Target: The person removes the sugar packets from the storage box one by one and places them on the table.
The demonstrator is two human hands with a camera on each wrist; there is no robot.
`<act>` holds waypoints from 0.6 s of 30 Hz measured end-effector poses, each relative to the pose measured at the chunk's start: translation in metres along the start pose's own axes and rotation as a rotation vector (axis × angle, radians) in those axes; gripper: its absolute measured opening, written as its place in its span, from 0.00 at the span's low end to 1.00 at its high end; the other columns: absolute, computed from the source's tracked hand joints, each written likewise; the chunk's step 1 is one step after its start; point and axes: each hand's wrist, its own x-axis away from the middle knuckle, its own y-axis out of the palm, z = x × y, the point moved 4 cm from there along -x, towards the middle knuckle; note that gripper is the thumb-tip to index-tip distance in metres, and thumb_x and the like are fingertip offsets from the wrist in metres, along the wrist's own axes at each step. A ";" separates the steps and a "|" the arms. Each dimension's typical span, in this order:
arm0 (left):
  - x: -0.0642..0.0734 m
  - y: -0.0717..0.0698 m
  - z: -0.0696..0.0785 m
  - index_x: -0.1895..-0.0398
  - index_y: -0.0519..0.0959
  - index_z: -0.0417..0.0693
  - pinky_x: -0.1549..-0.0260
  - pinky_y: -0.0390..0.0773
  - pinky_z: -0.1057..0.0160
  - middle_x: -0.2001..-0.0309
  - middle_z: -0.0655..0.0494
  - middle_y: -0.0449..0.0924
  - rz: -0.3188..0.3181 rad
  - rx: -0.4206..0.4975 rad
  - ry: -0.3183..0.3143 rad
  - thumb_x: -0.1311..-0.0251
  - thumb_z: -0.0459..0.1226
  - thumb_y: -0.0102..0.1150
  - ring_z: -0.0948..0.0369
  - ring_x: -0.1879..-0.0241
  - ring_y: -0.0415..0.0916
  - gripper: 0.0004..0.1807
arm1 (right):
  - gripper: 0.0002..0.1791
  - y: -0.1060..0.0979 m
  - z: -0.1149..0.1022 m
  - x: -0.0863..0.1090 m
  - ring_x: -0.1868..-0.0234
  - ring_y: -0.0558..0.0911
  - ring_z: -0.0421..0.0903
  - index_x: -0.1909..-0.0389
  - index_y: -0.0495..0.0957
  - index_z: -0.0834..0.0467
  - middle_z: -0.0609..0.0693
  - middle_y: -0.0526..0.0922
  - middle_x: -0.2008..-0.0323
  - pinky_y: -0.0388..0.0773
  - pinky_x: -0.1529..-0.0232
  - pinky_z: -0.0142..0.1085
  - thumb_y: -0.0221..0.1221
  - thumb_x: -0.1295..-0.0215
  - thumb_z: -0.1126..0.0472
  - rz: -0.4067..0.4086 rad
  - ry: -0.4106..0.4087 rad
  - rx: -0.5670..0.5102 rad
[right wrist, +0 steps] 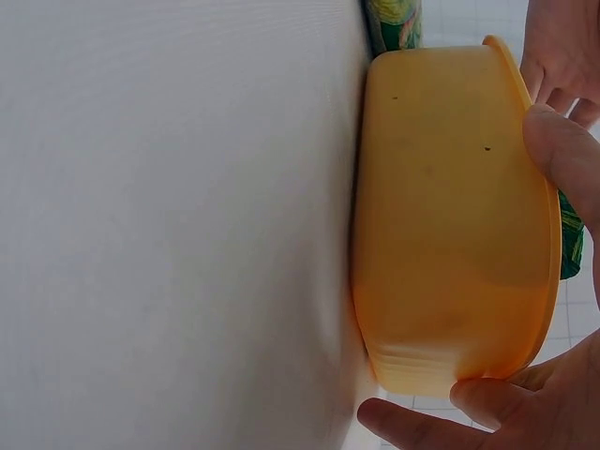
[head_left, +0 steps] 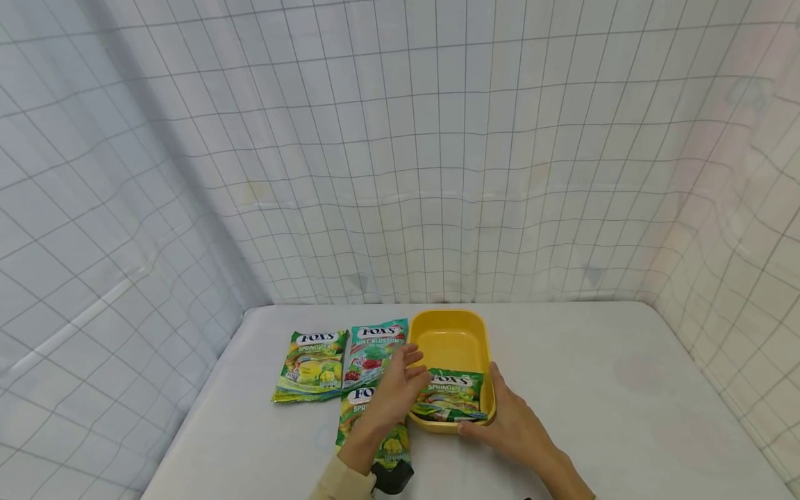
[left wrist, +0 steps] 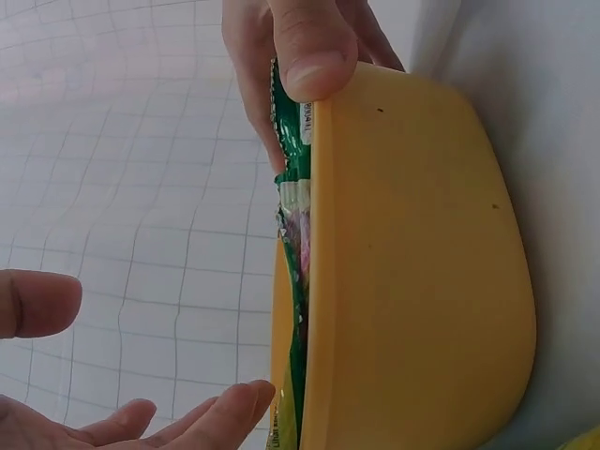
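Observation:
A yellow plastic tub [head_left: 451,340] stands on the white table, with a green Fox's Spring Tea candy bag [head_left: 446,399] lying in its near half. My right hand [head_left: 517,425] grips the tub's near right corner, its thumb at the near rim and fingers along the right side. Over the tub's left rim hovers my left hand [head_left: 400,385], fingers loosely spread beside the candy bag and holding nothing. From the left wrist view, the bag's green edge shows just above the tub wall [left wrist: 412,244]. The right wrist view shows the right thumb [right wrist: 562,155] on the rim.
Left of the tub lie a Mint Blossom bag [head_left: 375,351] and a yellow-green Spring Tea bag [head_left: 310,368]. Another Spring Tea bag [head_left: 395,446] is partly hidden beneath my left forearm. White gridded curtains [head_left: 437,173] enclose the table's back and sides.

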 end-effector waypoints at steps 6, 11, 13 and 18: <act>0.002 0.006 -0.004 0.24 0.56 0.35 0.37 0.67 0.36 0.26 0.31 0.57 -0.043 -0.020 -0.041 0.29 0.40 0.60 0.33 0.31 0.61 0.37 | 0.74 0.000 -0.001 0.000 0.39 0.77 0.59 0.19 0.44 0.62 0.64 0.69 0.30 0.74 0.41 0.58 0.72 0.55 0.27 -0.011 0.016 -0.001; 0.003 0.011 -0.005 0.26 0.57 0.33 0.36 0.65 0.34 0.26 0.29 0.56 -0.048 -0.061 -0.056 0.30 0.40 0.61 0.31 0.31 0.60 0.37 | 0.74 0.000 -0.001 0.000 0.41 0.78 0.58 0.19 0.44 0.62 0.65 0.70 0.31 0.75 0.43 0.57 0.73 0.55 0.28 -0.014 0.017 0.006; 0.003 0.013 -0.005 0.26 0.59 0.34 0.38 0.67 0.35 0.27 0.30 0.57 -0.036 -0.087 -0.060 0.30 0.40 0.61 0.33 0.33 0.63 0.36 | 0.74 0.000 -0.001 0.000 0.41 0.78 0.59 0.19 0.44 0.62 0.65 0.70 0.31 0.75 0.43 0.57 0.73 0.55 0.27 -0.012 0.018 0.008; 0.000 0.016 -0.005 0.27 0.61 0.34 0.39 0.68 0.34 0.29 0.30 0.62 -0.009 -0.170 -0.060 0.31 0.39 0.62 0.38 0.36 0.69 0.35 | 0.74 0.000 0.000 -0.001 0.40 0.78 0.58 0.19 0.43 0.62 0.65 0.68 0.30 0.75 0.42 0.57 0.73 0.55 0.28 -0.011 0.023 0.005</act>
